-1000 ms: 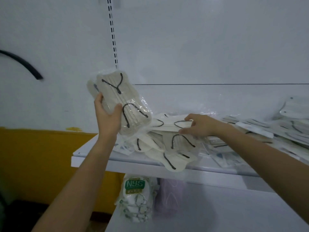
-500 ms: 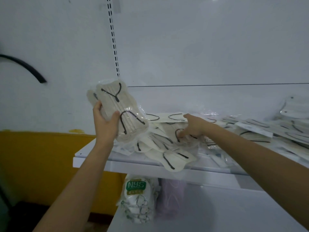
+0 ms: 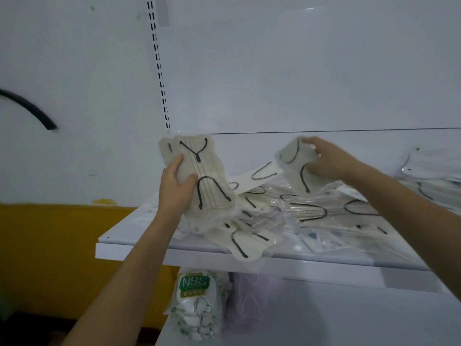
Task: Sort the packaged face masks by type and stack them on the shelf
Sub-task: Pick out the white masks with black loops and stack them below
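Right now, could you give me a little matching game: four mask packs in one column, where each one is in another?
1. mask bundle
2. single mask pack
3. N95 pack
4. loose cream mask

A. on the lower shelf
B. held up by the right hand
C. overhanging the upper shelf front edge
D. gripped by the left hand

Pairs: 1-D, 2-B, 3-A, 4-C.

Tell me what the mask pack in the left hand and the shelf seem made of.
Mask pack: apparently matte cream non-woven fabric with dark loops, sealed in clear glossy film, whose crinkled edges shine. Shelf: probably white painted metal; its thin folded front edge suggests this.
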Action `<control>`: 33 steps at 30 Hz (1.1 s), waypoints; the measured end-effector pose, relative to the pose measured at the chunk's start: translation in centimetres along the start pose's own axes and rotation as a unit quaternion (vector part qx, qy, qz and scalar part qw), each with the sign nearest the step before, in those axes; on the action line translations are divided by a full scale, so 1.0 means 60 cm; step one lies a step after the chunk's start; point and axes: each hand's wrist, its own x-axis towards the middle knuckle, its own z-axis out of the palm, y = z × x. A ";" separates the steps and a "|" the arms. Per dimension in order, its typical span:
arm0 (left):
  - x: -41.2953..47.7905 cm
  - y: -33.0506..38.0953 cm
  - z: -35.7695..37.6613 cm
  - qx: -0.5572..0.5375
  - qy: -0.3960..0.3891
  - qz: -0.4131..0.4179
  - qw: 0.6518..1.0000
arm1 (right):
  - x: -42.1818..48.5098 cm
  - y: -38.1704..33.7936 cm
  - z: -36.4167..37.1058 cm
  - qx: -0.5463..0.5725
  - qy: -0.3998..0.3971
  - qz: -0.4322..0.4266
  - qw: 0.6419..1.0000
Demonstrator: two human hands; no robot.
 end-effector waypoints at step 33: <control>-0.385 -0.018 -0.075 -0.175 -0.150 -0.055 0.972 | -0.416 -0.063 0.240 0.290 0.008 -0.172 0.942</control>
